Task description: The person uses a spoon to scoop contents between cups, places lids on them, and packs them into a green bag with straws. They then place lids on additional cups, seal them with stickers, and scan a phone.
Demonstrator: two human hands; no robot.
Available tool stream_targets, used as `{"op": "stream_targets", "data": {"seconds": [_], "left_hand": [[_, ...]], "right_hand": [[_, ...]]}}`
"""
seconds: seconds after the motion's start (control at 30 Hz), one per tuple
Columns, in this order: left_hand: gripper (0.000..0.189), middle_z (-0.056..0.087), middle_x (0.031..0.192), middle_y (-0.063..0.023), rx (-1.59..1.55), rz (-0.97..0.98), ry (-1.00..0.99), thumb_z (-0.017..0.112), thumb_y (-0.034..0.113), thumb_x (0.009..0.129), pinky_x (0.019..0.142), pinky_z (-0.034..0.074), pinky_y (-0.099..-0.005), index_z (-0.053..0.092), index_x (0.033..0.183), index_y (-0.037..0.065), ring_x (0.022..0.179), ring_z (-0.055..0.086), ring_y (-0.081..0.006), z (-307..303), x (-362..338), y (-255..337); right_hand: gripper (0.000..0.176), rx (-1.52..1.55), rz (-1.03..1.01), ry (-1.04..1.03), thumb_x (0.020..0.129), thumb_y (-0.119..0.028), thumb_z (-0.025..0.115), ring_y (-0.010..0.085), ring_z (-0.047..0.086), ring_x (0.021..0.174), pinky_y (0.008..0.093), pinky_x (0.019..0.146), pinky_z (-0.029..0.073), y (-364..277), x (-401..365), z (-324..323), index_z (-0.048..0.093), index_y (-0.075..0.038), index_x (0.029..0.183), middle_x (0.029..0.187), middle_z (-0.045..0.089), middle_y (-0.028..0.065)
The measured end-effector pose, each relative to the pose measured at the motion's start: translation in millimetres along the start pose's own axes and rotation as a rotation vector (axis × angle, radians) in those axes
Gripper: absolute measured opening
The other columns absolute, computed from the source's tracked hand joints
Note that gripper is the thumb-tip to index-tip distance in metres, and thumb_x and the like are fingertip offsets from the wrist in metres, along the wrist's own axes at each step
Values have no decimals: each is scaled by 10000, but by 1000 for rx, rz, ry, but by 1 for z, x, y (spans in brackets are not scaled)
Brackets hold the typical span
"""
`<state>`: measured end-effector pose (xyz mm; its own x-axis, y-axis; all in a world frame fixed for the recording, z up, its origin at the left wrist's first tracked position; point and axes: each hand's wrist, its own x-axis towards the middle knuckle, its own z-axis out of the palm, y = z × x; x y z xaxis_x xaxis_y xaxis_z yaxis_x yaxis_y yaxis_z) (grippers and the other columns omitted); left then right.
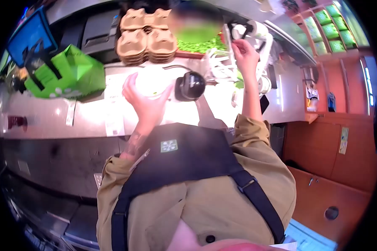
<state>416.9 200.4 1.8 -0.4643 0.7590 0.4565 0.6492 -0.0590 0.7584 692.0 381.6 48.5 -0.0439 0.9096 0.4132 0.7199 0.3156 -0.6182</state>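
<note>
My left hand (148,102) is wrapped around a white cup (152,80) on the counter; glare washes out the cup's outline, and a small green mark shows on its near side. My right hand (245,54) is raised at the back right, its fingertips pinched together beside white rounded items (238,31). Whatever is between those fingers is too small to make out. Under and left of that hand lies a bunch of white stick-like pieces (218,67). A round black device (192,85) with a cable stands on the counter between my two hands.
Stacked brown cardboard cup carriers (146,42) stand at the back. A green bag (69,73) with black handles sits at left, near a blue-framed screen (31,35). Bright green material (201,45) lies behind the black device. A dark red item (16,121) is at far left.
</note>
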Motion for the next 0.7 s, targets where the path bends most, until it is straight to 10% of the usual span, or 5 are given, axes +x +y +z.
{"op": "stream_targets", "data": {"seconds": [0.07,0.3,0.57,0.7], "left_hand": [[996,381,1286,-193,14,39,10,889,342,566,1012,246,-506,332,1318,1,1192,345,-371,1,3,2],[1197,258,1396,-184,185,91,17,913,345,533,1064,191,-507,179,1413,-2,1286,260,-362,-16,5,23],[1166,247,1403,-172,131,197,-8,910,319,550,1040,280,-462,190,1412,7,1270,273,-331,-31,-2,34],[1077,263,1387,-187,49,202,-43,889,299,575,1049,246,-495,232,1382,22,1290,251,-357,-32,-10,42]], "right_hand": [[291,-252,-99,222,787,-40,615,361,649,877,414,834,504,89,11,-15,645,-48,1076,907,680,175],[293,-532,-131,26,711,-56,617,330,601,908,423,763,497,157,31,-22,695,-107,989,810,653,154],[343,-505,-282,29,680,-272,692,325,562,928,438,846,478,143,39,-21,699,-114,984,1090,611,115],[263,-493,-243,-108,732,-149,671,349,591,1010,408,884,477,134,41,-21,699,-45,972,1075,640,147]]}}
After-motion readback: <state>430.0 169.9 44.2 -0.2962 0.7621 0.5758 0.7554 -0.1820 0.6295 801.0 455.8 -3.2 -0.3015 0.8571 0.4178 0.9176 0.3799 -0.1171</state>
